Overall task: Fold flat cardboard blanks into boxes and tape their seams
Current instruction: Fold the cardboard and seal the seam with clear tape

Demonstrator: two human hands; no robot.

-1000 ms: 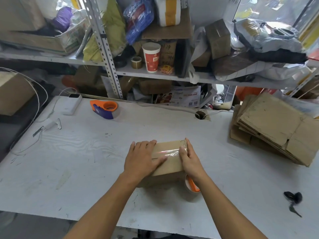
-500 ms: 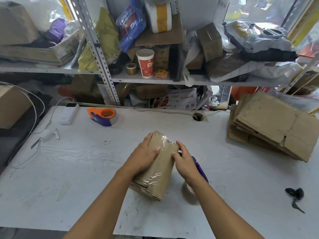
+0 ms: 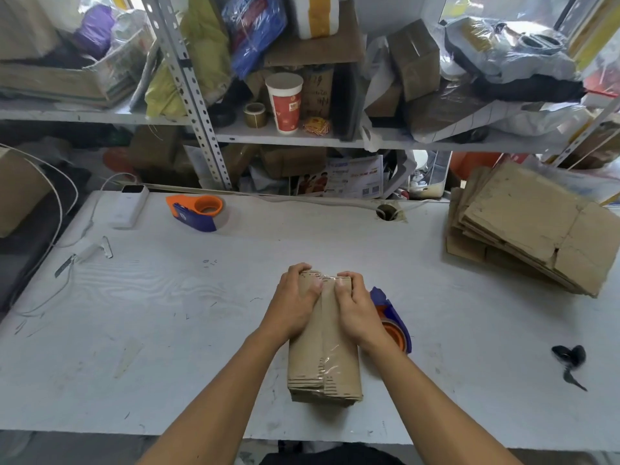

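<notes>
Gripping the taped cardboard box (image 3: 323, 347) on the surface (image 3: 167, 313): left hand (image 3: 295, 305) and right hand (image 3: 357, 307), fingers curled over its far end.

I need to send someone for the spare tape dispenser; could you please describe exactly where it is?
Start at the white table and look to its far edge, below the metal shelves. The spare tape dispenser lies right of the white power bank. Unlike the other dispenser beside the person's right hand, it lies alone, untouched.

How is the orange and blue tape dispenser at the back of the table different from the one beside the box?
The back orange and blue tape dispenser lies in full view, untouched, near the white power bank. The near orange and blue tape dispenser is partly hidden behind the right hand, beside the taped brown cardboard box. Both share colours.
</notes>
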